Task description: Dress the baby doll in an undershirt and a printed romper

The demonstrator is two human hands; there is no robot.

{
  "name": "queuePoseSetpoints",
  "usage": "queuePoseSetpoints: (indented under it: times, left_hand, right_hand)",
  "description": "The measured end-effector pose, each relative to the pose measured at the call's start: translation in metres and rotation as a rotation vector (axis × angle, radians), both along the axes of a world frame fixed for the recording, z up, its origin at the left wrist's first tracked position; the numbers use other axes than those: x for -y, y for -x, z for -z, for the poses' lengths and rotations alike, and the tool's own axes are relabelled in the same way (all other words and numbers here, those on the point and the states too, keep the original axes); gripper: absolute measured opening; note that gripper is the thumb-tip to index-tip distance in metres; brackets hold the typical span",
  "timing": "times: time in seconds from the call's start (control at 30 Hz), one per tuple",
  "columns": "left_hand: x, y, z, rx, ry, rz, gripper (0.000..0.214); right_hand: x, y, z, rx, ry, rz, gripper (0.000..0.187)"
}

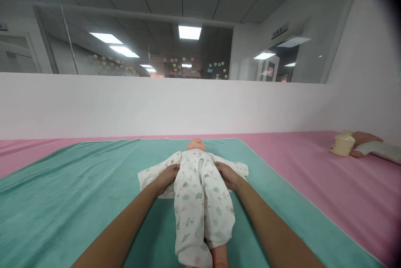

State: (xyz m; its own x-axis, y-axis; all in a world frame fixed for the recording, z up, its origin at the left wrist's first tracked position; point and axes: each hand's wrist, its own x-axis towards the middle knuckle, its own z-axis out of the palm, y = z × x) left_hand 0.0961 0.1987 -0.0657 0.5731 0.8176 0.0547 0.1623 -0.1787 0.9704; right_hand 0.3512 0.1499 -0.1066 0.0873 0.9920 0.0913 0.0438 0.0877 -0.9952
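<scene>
A baby doll [196,144] lies on its back on a teal towel [103,188], head toward the wall and legs toward me. It wears a white patterned top [149,174] with the sleeves spread out, and matching trousers [189,201] drawn high over its body. My left hand [168,177] is closed at the left side of the trousers' waist, fingertips tucked into the cloth. On the other side, my right hand [228,175] grips the waist in the same way. The fingertips of both hands are partly hidden by fabric. One bare foot or lower leg [220,255] shows below a trouser leg.
A pink sheet [319,172] lies under the towel. At the far right stands a cream-coloured bottle [343,144], beside a brown shape and a pale strip that I cannot make out. A low white wall [156,107] with glass above it closes off the back.
</scene>
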Motion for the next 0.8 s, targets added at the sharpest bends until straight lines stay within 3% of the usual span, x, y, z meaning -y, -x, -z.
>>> queuePoseSetpoints:
  times: [0.13,0.27,0.53,0.7,0.8]
  left_hand:
    - [0.000,0.002,0.000,0.142,0.169,0.099,0.030]
    - [0.001,-0.003,0.002,0.254,0.218,0.134,0.036]
    - [0.004,-0.015,0.010,0.284,0.180,-0.055,0.038]
    - [0.006,-0.017,0.009,0.345,0.237,-0.102,0.037]
    - [0.011,-0.021,0.007,0.385,0.283,-0.073,0.036]
  right_hand:
    - [0.001,-0.001,0.000,-0.160,-0.026,-0.092,0.014]
    - [0.004,0.000,-0.005,-0.259,-0.030,-0.138,0.020]
    - [0.010,0.004,-0.009,-0.367,-0.022,-0.184,0.022]
    - [0.007,0.008,-0.004,-0.365,-0.042,-0.124,0.019]
    - [0.002,0.013,-0.002,-0.231,-0.053,0.034,0.018]
